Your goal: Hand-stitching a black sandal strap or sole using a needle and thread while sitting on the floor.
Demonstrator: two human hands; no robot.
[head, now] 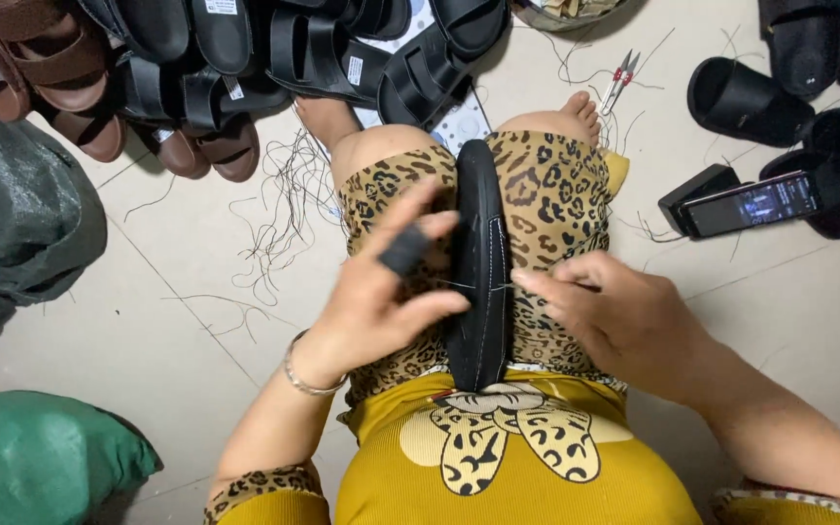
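Your left hand [381, 297] sits against the left edge of the black sole [479, 262], fingers spread loosely, a black guard on the forefinger; its grip is wide, steadying the sole rather than clasping it. Your right hand [614, 316] comes in from the right with thumb and forefinger pinched narrow on what looks like a needle, too thin to make out, where a thread [459, 285] crosses the sole. The sole stands on edge between your knees, running away from you over your lap. One pair of snips [620, 78] lies on the floor [187, 243], and one phone [751, 204] leans to the right. Black sandals [342, 49] and brown sandals [60, 78] are heaped beyond counting.
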